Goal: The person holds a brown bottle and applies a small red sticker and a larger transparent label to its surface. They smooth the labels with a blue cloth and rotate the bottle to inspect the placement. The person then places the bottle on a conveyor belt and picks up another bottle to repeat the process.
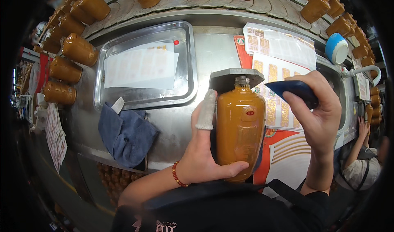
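Note:
My left hand (203,160) is wrapped round the side of an amber-brown glass bottle (239,137). Its thumb lies across the bottle's lower front, and a pale fabric cover sleeves one finger. A small red oval label sits on the bottle's shoulder. Behind the open clear neck is a grey angular metal block (223,79); whether they touch, I cannot tell. To the right of the bottle, my right hand (319,117) pinches a dark blue flat scraper (296,91), its pointed corner toward the neck and apart from the glass.
Decal sheets with gold patterns (272,88) lie on red-and-white paper at the right. At the left, a steel tray (189,64) holds pale sheets, with a blue cloth (127,135) near its front. Brown bottles (78,49) line a conveyor (221,0). A blue-white cup (336,49) stands beside a sink.

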Demonstrator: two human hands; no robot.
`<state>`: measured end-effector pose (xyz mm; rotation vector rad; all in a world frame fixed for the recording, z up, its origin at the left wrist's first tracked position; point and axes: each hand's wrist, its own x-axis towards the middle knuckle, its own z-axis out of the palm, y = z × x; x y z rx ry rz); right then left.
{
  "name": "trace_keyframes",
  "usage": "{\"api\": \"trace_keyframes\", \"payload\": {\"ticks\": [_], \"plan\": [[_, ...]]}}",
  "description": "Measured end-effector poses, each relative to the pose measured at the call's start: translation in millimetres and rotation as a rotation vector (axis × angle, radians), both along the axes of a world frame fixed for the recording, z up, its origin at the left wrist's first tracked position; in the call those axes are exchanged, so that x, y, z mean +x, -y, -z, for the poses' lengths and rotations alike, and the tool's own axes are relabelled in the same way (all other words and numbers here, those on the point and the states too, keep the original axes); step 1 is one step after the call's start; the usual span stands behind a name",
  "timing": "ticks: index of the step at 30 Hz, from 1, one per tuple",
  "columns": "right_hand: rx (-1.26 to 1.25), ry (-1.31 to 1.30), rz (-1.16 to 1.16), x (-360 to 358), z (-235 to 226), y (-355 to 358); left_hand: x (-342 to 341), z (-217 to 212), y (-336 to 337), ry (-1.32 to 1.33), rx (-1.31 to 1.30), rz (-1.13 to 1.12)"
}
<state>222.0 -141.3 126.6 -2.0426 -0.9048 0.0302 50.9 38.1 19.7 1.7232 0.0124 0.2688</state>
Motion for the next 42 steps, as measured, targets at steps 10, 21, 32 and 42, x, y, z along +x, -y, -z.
{"api": "trace_keyframes", "payload": {"ticks": [10, 21, 32, 42], "plan": [[-0.093, 0.481, -0.354, -56, 8, 10, -10, -9, 3, -0.051, 0.021, 0.043], [-0.132, 0.347, -0.351, -63, -2, 8, -6, -6, 0, -0.009, 0.046, -0.006], [0.057, 0.022, 0.065, -67, 27, 31, -12, 1, 2, 0.029, 0.096, 0.040], [0.281, -0.516, 0.170, -101, 52, 44, -16, 10, 3, 0.080, 0.191, 0.046]]}}
